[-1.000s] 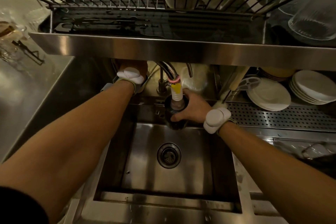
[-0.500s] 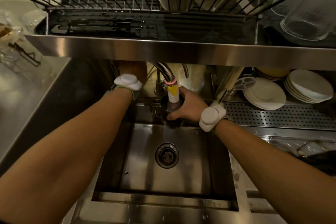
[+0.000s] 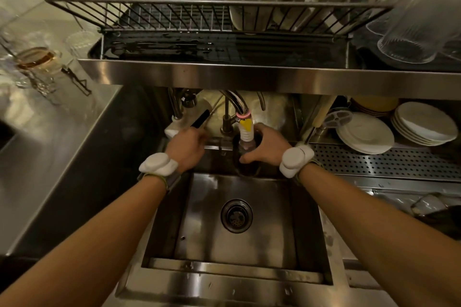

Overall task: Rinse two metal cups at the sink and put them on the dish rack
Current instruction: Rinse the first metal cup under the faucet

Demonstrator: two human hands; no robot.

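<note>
While the metal cup [image 3: 249,169] stands roughly upright at the back of the sink [image 3: 199,232], mouth up round the faucet nozzle [image 3: 245,132], the right hand [image 3: 269,148] grips it from the right, fingers curled behind and thumb across its near wall. Just to its left the left hand [image 3: 185,148] is closed round a slim dark handle [image 3: 199,119] that I cannot identify, so the right is the hand placed to carry. As I judge it, the dish rack [image 3: 174,15] lies above and behind, so the cup must drop clear of the nozzle before rising past the steel shelf edge [image 3: 224,75].
</note>
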